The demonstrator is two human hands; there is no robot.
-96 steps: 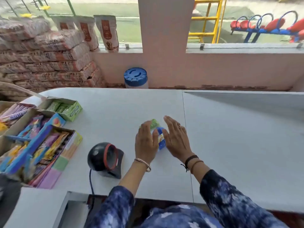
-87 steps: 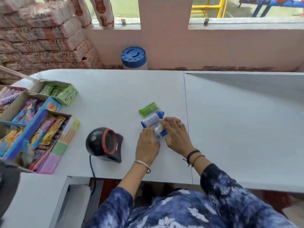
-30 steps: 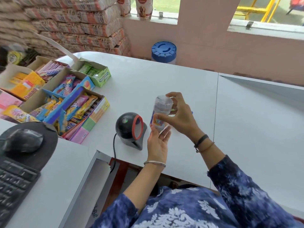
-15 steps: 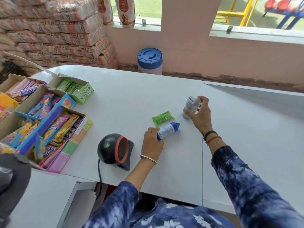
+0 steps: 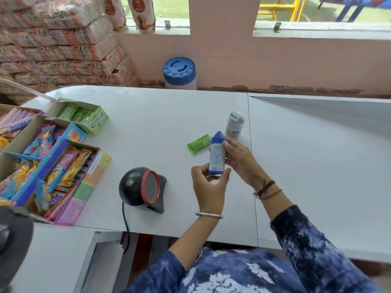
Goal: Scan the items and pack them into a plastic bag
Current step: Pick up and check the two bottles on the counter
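Note:
A small blue-capped bottle (image 5: 216, 155) is held upright above the white counter, its label facing me. My left hand (image 5: 208, 190) pinches its base, and my right hand (image 5: 240, 160) grips its side near the cap. A clear-capped bottle (image 5: 234, 125) stands on the counter just behind. A green gum pack (image 5: 198, 144) lies flat to the left of the bottles. The black scanner (image 5: 142, 189) with a red ring sits on the counter, left of my hands. No plastic bag is visible.
Open cardboard boxes of sweets (image 5: 50, 163) and a green gum box (image 5: 84, 117) crowd the counter's left side. A blue-lidded jar (image 5: 179, 73) stands behind the counter by the wall. Stacked sacks (image 5: 61, 43) fill the back left. The scanner's cable (image 5: 125, 227) drops over the front edge.
My right hand set the clear-capped bottle down standing and came back. My left hand lifted the blue-capped bottle off the counter, and both hands now hold it upright.

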